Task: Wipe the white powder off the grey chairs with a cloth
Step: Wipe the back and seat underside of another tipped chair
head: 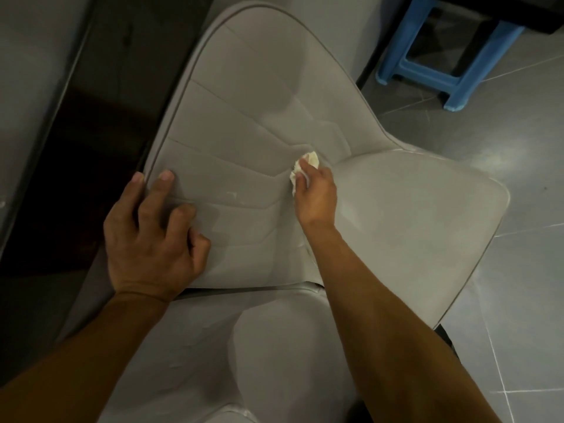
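— Closest in, my left hand [149, 239] rests, holding nothing, on the grey chair [244, 117] back. Powder?
— White streak [232, 195], between both hands, left of the cloth [308, 161] my right hand's [316, 196] grip clamps. I'd sweep leftwards.

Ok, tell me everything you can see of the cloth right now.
The cloth is a small white-to-cream wad, crumpled and soft-looking, possibly tissue-like. The right hand pinches it, with fingers curled round it and covering its lower part, so only the top and left edge show. It is pressed against the chair at the crease where the back meets the seat. Nothing else touches it.
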Available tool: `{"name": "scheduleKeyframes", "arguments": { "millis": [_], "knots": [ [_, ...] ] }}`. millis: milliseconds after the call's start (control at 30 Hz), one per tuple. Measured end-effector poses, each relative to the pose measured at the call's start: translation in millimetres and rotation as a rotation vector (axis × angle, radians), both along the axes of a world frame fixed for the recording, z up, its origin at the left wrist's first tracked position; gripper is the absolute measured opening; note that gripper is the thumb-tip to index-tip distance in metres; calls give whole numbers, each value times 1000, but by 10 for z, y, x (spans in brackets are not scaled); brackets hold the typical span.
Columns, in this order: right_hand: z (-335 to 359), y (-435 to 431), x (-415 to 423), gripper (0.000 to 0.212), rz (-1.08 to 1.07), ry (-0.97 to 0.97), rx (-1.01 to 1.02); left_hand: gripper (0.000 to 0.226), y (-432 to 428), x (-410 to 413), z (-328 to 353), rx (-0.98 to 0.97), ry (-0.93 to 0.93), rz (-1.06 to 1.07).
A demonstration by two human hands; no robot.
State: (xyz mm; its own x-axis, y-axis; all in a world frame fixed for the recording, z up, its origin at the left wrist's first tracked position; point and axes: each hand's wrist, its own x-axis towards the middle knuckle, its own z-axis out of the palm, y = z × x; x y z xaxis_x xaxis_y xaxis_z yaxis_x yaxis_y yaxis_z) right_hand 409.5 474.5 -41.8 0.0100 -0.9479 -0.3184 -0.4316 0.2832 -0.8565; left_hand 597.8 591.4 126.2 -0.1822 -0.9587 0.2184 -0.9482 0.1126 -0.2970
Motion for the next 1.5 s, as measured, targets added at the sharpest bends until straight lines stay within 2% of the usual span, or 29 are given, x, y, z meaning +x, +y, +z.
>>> {"name": "scheduleKeyframes", "arguments": {
  "millis": [100,200,267,333,433,500,533,600,700,800,867,967,1000,1167,1267,1367,1433,1500],
  "knots": [
    [105,-106,-149,33,-79,13,-24,26,-4,5,-15,-8,0,-5],
    [405,-265,-117,36,-187,-90,-281,25,-6,0,-18,-8,15,0],
    [435,-339,-17,38,-149,-86,-423,24,-3,1,-18,-10,21,-5],
    [277,-376,34,39,-78,-45,-357,24,-2,1,-19,-7,23,-9],
    [-48,-364,-133,34,-41,-18,44,24,-9,1,-5,-19,43,-20],
    [-160,-276,-289,34,10,119,194,24,-6,-11,7,-26,58,-15],
    [-153,-221,-339,35,21,177,177,24,-7,-14,9,-28,64,-15],
    [-45,-114,-337,36,-39,155,72,24,-4,-11,-5,-28,50,-14],
    [186,14,-124,37,-106,-20,-145,24,3,13,-18,0,31,-4],
    [394,196,158,39,-10,-167,-263,26,3,10,-19,-8,26,-11],
    [365,326,244,39,15,-169,-206,26,-6,-15,3,-15,49,-19],
    [187,416,151,38,16,-55,54,24,-15,-34,27,-26,66,-22],
    [170,448,91,37,35,-30,86,24,-10,-32,28,-23,71,-21],
    [656,623,68,35,102,-194,-235,23,-3,-6,11,-8,71,-5],
    [875,747,256,37,239,-191,-374,23,-10,-8,21,-6,77,-9],
    [754,823,309,45,336,-130,-327,22,-25,-45,47,-31,54,-11],
    [581,842,208,45,380,-14,-275,21,-31,-62,53,-38,39,0],
    [385,855,21,40,471,149,-116,21,-34,-69,68,-26,39,2]
  ]
}}
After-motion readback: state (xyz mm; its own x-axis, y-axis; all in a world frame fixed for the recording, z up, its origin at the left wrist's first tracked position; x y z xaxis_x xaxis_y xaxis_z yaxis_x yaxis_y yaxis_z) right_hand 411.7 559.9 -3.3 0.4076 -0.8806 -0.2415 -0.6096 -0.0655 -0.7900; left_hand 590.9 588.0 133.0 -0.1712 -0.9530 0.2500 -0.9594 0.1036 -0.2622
